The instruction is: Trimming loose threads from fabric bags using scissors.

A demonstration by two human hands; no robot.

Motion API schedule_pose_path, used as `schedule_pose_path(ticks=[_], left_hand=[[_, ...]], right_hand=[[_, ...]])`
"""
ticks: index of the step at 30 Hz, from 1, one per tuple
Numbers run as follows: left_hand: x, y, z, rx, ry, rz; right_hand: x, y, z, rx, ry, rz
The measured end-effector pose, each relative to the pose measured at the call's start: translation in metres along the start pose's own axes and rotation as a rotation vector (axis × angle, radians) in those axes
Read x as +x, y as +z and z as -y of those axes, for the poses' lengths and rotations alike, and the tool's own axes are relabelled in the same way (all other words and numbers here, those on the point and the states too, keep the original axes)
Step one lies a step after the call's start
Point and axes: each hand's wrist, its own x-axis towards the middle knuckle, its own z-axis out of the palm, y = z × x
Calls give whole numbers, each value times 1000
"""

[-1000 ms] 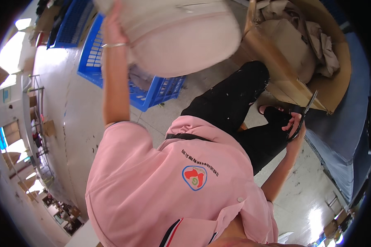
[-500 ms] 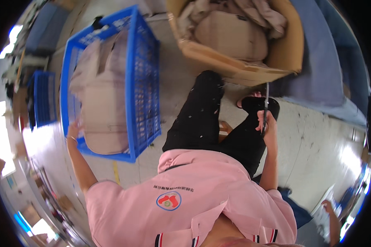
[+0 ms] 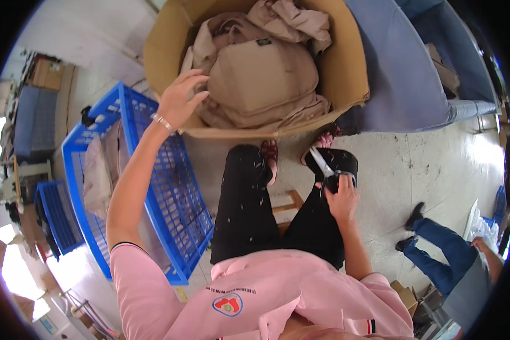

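Observation:
My left hand (image 3: 181, 101) is over the near left rim of a cardboard box (image 3: 345, 62), its fingers spread and nothing in them. Just beyond its fingertips lies a tan fabric bag (image 3: 260, 73), heaped with more tan fabric pieces (image 3: 289, 20) inside the box. Above my right thigh, my right hand (image 3: 343, 198) is closed around the black handles of a pair of scissors (image 3: 322, 163). Their metal blades point away from me, towards the box. To my left stands a blue plastic crate (image 3: 173, 175) with tan fabric (image 3: 99, 175) in it, partly hidden by my left forearm.
Blue-grey fabric-covered bins (image 3: 396, 73) stand right of the box. Another blue crate (image 3: 60, 218) is farther left. A wooden stool (image 3: 289, 207) shows between my legs. At the right, another person in blue jeans (image 3: 447, 252) is on the floor area behind.
My left hand has left the blue crate and moved up and right to the box. The view has turned towards the box. The scissors stay in my right hand.

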Motion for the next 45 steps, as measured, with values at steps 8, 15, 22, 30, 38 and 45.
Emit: schedule_pose_path(ticks=[8, 15, 22, 30, 38, 45], left_hand=[[199, 201, 45, -89, -166, 264], [298, 318, -4, 507, 181, -120], [343, 357, 48, 422, 203, -241], [338, 241, 25, 382, 220, 4], [278, 50, 15, 35, -298, -191], [117, 17, 40, -983, -905, -188]], right_hand=[[5, 5, -14, 231, 147, -57], [1, 1, -23, 192, 225, -14], [7, -2, -33, 260, 203, -26], [9, -4, -31, 295, 255, -24], [9, -2, -14, 379, 252, -87], [-1, 3, -12, 335, 155, -156]])
